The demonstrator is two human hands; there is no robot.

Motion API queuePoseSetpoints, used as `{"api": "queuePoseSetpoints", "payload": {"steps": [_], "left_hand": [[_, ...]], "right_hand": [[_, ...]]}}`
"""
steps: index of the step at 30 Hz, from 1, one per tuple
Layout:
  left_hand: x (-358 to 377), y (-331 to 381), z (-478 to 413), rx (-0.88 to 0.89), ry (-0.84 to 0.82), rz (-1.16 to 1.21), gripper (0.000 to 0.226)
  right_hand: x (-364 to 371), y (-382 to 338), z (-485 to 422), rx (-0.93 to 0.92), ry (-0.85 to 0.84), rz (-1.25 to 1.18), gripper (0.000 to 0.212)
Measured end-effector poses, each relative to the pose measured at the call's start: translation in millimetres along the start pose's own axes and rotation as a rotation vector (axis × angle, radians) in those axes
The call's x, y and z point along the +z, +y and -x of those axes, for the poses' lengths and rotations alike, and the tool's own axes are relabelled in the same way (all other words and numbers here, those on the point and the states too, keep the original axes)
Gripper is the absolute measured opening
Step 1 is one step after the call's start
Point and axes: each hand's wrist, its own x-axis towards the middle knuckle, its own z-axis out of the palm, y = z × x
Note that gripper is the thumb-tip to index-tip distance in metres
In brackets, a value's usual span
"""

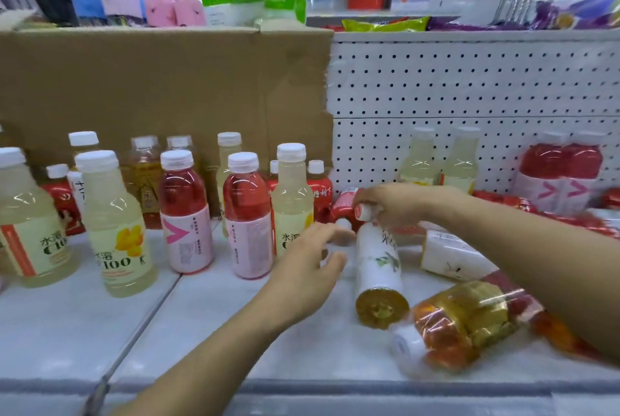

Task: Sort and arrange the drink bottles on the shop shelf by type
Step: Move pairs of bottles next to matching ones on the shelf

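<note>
- Seen of the person: two forearms and two hands, all bare.
- Left forearm (pixel 208 348): uncovered over its full visible length, from the frame edge at 6 o'clock up to the wrist; slim, narrowing evenly toward the wrist.
- Left hand (pixel 308 268): uncovered; back of hand smooth, fingertips blurred, nails not readable.
- Right forearm (pixel 536 254): uncovered from the frame edge at 4 o'clock to the wrist; broadest at the edge, tapering toward the hand.
- Right hand (pixel 392 204): uncovered; knuckle line discernible, finer detail lost to blur.
</note>
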Motion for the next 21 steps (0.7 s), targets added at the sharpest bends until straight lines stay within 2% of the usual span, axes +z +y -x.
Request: {"api": "queuePoseSetpoints", "payload": {"steps": [2, 5, 8, 10, 13, 16, 18, 21], "left_hand": [[13.3, 3.6, -16.4, -0.119, 0.033, 0.144, 0.029], [32.1, 10.8, -44.3, -0.339, 0.137, 0.368, 0.038], [44.6, 16.7, -72.4, -0.596, 0.190, 0.487, 0.054], [50.1, 19.3, -85.5, -0.715, 0.187, 0.533, 0.057], [57.2, 13.5, -99.0, -0.792, 0.206, 0.500, 0.054], [66.4, 2.0, -110.6, -0.811, 0.215, 0.471, 0.057], [71.1, -4.9, -118.3, -0.811, 0.226, 0.433, 0.062], [76.9, -10.3, -125.6, -0.780, 0.286, 0.259, 0.040]], "right_hand": [[-5.6, 10.5, 1.6, -0.077, 0.028, 0.008, 0.028], [-10.9, 32.7, 7.4, -0.148, 0.158, -0.054, 0.029], [-26.1, 60.3, 17.1, -0.155, 0.378, -0.380, 0.034], [-36.2, 79.3, 21.5, -0.127, 0.500, -0.580, 0.036], [-37.2, 102.6, 24.1, -0.078, 0.641, -0.791, 0.035], [-26.1, 119.3, 21.5, -0.027, 0.681, -0.980, 0.034], [-23.4, 126.2, 19.6, -0.027, 0.696, -1.006, 0.031], [-29.6, 130.0, 20.5, -0.037, 0.652, -0.948, 0.031]]}}
